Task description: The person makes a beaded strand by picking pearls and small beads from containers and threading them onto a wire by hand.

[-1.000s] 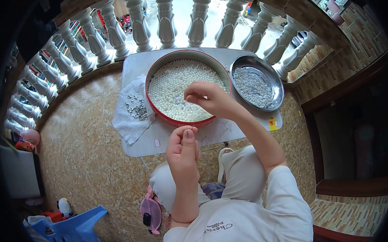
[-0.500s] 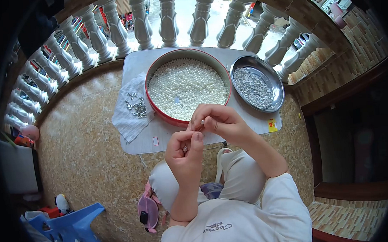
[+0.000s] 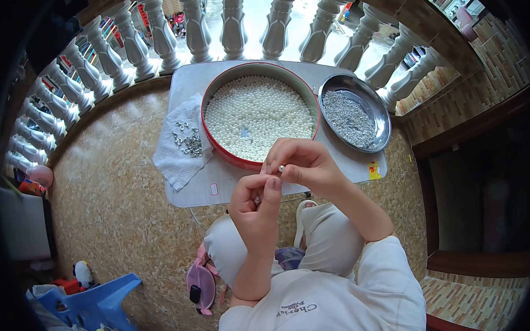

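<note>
White pearl-like beads fill a wide, round, red-walled tub on a pale table. In front of its near rim, the person's two bare hands meet in the air, fingertips touching or nearly so. The right hand has thumb and forefinger drawn to a narrow pinch around one pearl bead. The left hand presses thumb and forefinger together, its other fingers curled around a small shiny piece; whether a thread or wire runs between the fingertips is too fine to tell.

To the tub's right, a steel dish holds a heap of small silvery pieces; to its left, metal fittings lie loose on a white cloth.

The likeliest trouble is a dropped bead: it looks round and smooth, and a slackened pinch could let it slip. The hands are beyond the tub's near wall, so it could bounce off the table edge and be lost on the speckled floor. The crowded fingertips also hide the contact point — a misaligned bead could go unnoticed.
</note>
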Available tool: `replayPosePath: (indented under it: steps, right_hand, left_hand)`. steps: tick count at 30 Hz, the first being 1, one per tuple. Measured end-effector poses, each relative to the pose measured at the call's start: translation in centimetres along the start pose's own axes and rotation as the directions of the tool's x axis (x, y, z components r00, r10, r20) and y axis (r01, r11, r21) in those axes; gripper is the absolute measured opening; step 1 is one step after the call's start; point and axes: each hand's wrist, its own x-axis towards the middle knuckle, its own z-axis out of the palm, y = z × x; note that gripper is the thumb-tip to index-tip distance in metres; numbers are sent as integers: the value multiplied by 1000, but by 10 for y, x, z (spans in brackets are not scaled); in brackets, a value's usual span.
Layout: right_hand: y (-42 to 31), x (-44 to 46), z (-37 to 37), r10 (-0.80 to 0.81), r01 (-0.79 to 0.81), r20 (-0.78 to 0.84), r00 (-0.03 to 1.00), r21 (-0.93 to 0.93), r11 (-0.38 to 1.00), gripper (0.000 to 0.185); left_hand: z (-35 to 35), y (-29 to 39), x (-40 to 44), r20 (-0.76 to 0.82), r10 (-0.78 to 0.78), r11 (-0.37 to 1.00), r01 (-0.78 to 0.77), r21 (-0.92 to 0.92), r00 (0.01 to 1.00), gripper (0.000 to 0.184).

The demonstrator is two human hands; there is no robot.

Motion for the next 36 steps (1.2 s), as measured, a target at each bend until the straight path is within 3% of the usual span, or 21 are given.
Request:
replayPosePath:
  steps: [14,18,23,25,28,29,30,32,33,35,36]
  right_hand:
    - [-11,-3,-4,31,-30,19,999,-37,999,10]
    - [-14,-5,-5,-87,99,52,995,-303,948,7]
    - [-11,-8,-5,-197,190,31,980,-452,872,6]
    - [-12,-8,-5,-231,215,32,972,-502,837,7]
    - [-14,-4,-8,-320,284,63,945,-640,714,8]
    - [-16,-3,-14,-356,270,47,933,-745,610,8]
    - [-20,-4,-23,-367,119,-52,929,-896,428,10]
    - [-21,2,-62,-571,-18,-89,816,-991,130,13]
    - [-23,-2,-83,-585,-193,-187,789,-980,53,11]
    - [-20,-24,-127,-456,-457,-322,830,-861,-223,9]
    - [-21,-31,-137,-462,-456,-317,828,-861,-227,9]
  left_hand:
    - [-5,6,-1,79,7,998,-12,63,997,7]
    - [-5,10,0,176,-63,997,55,48,982,10]
    - [-7,2,3,311,-181,944,253,-210,933,15]
    - [-4,2,4,301,-178,956,237,-173,937,14]
    - [3,2,5,257,-152,982,176,-73,954,11]
    - [2,2,6,261,-152,982,176,-71,953,11]
    - [1,1,6,258,-159,981,182,-64,953,10]
    - [-2,1,7,251,-178,980,196,-48,952,9]
    - [-3,1,8,248,-186,979,202,-41,951,9]
    - [-5,-1,9,264,-184,978,203,-44,947,9]
    - [-6,-3,9,276,-184,978,204,-46,943,9]
